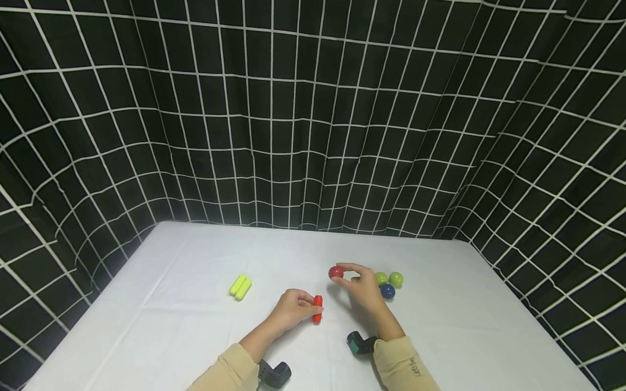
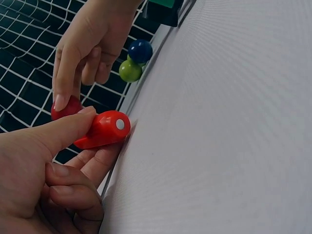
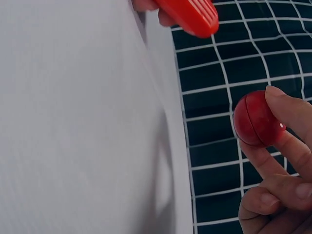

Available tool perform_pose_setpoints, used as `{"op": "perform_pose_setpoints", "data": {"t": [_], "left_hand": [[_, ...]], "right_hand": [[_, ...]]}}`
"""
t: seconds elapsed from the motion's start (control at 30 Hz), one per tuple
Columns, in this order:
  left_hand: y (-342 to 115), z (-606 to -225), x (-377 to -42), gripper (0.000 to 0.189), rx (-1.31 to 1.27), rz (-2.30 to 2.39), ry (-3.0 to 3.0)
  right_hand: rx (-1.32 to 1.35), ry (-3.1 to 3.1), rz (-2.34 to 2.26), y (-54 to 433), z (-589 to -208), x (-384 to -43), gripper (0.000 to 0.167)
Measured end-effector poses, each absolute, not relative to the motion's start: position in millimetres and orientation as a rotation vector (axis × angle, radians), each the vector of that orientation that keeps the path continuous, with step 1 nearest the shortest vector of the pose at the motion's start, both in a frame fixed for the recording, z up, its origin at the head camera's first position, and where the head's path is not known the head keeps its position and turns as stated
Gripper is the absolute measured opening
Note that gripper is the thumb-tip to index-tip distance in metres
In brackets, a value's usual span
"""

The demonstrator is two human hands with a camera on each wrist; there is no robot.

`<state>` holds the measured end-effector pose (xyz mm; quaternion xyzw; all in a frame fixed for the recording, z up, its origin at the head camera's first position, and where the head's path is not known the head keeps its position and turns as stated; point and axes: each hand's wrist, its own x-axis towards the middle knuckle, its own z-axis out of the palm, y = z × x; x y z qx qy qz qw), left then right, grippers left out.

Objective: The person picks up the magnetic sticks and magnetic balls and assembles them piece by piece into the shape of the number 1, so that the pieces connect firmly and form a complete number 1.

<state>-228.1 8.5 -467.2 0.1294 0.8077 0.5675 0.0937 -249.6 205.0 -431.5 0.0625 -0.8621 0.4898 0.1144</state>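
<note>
Between its thumb and fingers my left hand (image 1: 292, 310) pinches a short, bright red plastic rod (image 1: 318, 309). One end of the rod shows a pale round dot in the left wrist view, and ribs run along its other end in the right wrist view. My right hand (image 1: 364, 286) grips a glossy red ball (image 3: 258, 118) with a thin seam around it, using thumb and fingertips. In the head view the ball is above the table, up and to the right of the rod. The two hands are apart, rod and ball facing each other.
Two green balls (image 1: 396, 279) and a blue ball (image 1: 388, 291) sit together just right of my right hand. Two yellow-green rods (image 1: 240, 287) lie side by side on the left. A white cloth covers the table (image 1: 186, 260); a black curtain with a white grid (image 1: 303, 108) surrounds it.
</note>
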Motion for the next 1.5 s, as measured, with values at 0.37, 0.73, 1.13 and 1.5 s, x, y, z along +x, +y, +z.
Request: {"op": "perform_pose_setpoints", "data": {"t": [0.37, 0.73, 1.13, 1.5], "left_hand": [[7, -468, -230, 0.025, 0.4, 1.707, 2.38], [7, -467, -228, 0.025, 0.419, 1.723, 2.352], [6, -467, -229, 0.025, 0.434, 1.718, 2.351], [8, -468, -229, 0.024, 0.435, 1.728, 2.352]], "right_hand": [[0.24, -2.545, 1.487, 186, -432, -248, 0.036], [0.24, -2.581, 1.483, 179, -437, -243, 0.036], [0.273, -2.569, 1.517, 176, -440, -242, 0.036], [0.242, -2.587, 1.475, 168, -431, -231, 0.032]]}}
